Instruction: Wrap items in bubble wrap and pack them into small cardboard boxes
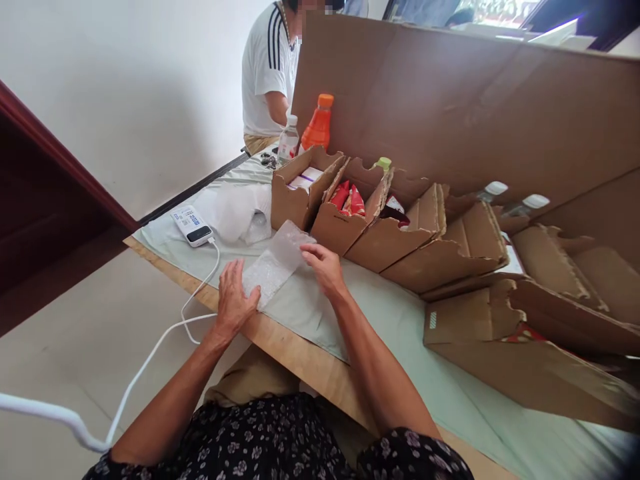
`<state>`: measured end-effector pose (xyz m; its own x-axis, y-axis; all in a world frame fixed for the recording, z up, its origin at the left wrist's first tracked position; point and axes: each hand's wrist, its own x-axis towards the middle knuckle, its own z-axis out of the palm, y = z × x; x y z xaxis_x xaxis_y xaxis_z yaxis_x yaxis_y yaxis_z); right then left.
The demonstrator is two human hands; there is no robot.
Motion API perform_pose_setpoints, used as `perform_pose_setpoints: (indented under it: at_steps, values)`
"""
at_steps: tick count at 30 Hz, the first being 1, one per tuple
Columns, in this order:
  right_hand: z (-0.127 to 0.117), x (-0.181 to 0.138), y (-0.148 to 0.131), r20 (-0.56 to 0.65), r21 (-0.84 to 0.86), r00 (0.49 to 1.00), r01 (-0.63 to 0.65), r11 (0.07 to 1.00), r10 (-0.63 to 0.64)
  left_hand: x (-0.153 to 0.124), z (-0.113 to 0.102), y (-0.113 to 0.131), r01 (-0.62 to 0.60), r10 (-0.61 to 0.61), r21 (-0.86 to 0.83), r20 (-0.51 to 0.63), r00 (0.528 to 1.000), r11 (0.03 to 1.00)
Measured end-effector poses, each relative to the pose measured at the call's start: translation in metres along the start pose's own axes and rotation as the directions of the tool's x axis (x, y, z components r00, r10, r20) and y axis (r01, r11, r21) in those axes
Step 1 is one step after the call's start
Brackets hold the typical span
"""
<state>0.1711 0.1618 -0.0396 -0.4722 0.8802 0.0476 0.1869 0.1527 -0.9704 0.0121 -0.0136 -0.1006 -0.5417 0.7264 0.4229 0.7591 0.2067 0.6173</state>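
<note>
A clear bubble wrap sheet (273, 270) lies on the cloth-covered table in front of me, its far end reaching the cardboard bins. My left hand (236, 299) rests on its near left edge, fingers stretched out and thumb apart. At the right edge of the wrap is my right hand (324, 268), with its fingertips together on the plastic; the thumb is mostly hidden. Behind the wrap lies a pile of white, translucent packing material (230, 210).
Cardboard bins (335, 230) holding packets line the table's back and right. A power bank (193, 227) with a white cable (150, 353) lies left. An orange bottle (317, 127) and a clear bottle (289, 141) stand behind, near a seated person (265, 73). A tall cardboard panel (450, 100) rises beyond.
</note>
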Motion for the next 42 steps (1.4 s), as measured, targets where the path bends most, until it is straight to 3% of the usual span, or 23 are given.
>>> perform_pose_setpoints:
  at_steps: [2,4,7,9,13,17,19,20,23,25,27,30,31,33,35,37,38,40,42]
  values:
    - [-0.025,-0.036,-0.001,-0.031,0.023,0.999,0.026,0.999,-0.025,0.012,0.003,-0.001,0.024,-0.022,-0.041,0.040,0.999,0.999]
    - [-0.058,-0.079,0.001,-0.086,0.047,0.996,0.038,0.998,-0.034,0.020,0.009,0.006,0.011,0.003,-0.085,0.173,0.985,0.996]
    - [-0.106,-0.147,0.015,-0.228,0.075,0.974,0.013,0.997,0.005,0.016,0.021,0.027,-0.088,0.132,-0.122,0.421,0.897,0.989]
    - [-0.127,-0.191,0.029,-0.336,0.086,0.940,-0.037,0.996,0.064,0.007,0.028,0.046,-0.161,0.212,-0.143,0.508,0.835,0.977]
    - [-0.142,-0.268,0.052,-0.488,0.144,0.856,-0.114,0.983,0.171,-0.005,0.041,0.086,-0.263,0.348,-0.228,0.584,0.733,0.937]
    - [-0.147,-0.318,0.057,-0.544,0.159,0.799,-0.201,0.967,0.256,0.000,0.064,0.128,-0.418,0.456,-0.222,0.633,0.625,0.881]
    - [-0.155,-0.337,0.057,-0.589,0.081,0.760,-0.283,0.956,0.275,0.004,0.073,0.141,-0.472,0.463,-0.175,0.645,0.608,0.864]
    - [-0.161,-0.346,0.056,-0.626,0.014,0.735,-0.324,0.946,0.261,0.006,0.075,0.144,-0.482,0.459,-0.151,0.633,0.624,0.863]
    - [-0.172,-0.355,0.050,-0.710,-0.261,0.698,-0.381,0.887,0.090,0.002,0.073,0.146,-0.481,0.458,-0.101,0.523,0.719,0.871]
    - [-0.167,-0.338,0.044,-0.678,-0.431,0.732,-0.330,0.840,-0.060,-0.011,0.068,0.150,-0.499,0.498,-0.129,0.452,0.740,0.857]
    - [-0.151,-0.301,0.037,-0.563,-0.555,0.812,-0.232,0.799,-0.156,-0.030,0.067,0.158,-0.551,0.577,-0.210,0.476,0.664,0.808]
    - [-0.122,-0.240,0.036,-0.265,-0.681,0.955,-0.087,0.727,-0.134,-0.057,0.072,0.169,-0.609,0.635,-0.309,0.635,0.440,0.730]
    - [-0.117,-0.228,0.040,-0.172,-0.711,0.979,-0.047,0.701,-0.109,-0.061,0.074,0.168,-0.614,0.621,-0.315,0.685,0.381,0.724]
    - [-0.120,-0.227,0.054,-0.093,-0.759,0.993,-0.020,0.651,-0.078,-0.062,0.073,0.160,-0.612,0.577,-0.295,0.746,0.332,0.733]
    - [-0.140,-0.253,0.072,-0.182,-0.791,0.980,-0.101,0.603,-0.075,-0.055,0.068,0.146,-0.601,0.561,-0.295,0.764,0.318,0.743]
    - [-0.167,-0.292,0.085,-0.383,-0.781,0.920,-0.275,0.561,-0.082,-0.046,0.060,0.136,-0.578,0.567,-0.321,0.761,0.314,0.751]
    - [-0.178,-0.309,0.088,-0.486,-0.756,0.868,-0.362,0.546,-0.099,-0.043,0.058,0.134,-0.561,0.575,-0.334,0.747,0.332,0.758]
    - [-0.188,-0.327,0.084,-0.617,-0.706,0.773,-0.460,0.538,-0.148,-0.039,0.056,0.138,-0.525,0.595,-0.354,0.689,0.412,0.774]
    - [-0.178,-0.318,0.072,-0.609,-0.708,0.770,-0.422,0.566,-0.188,-0.039,0.061,0.148,-0.505,0.621,-0.380,0.610,0.493,0.775]
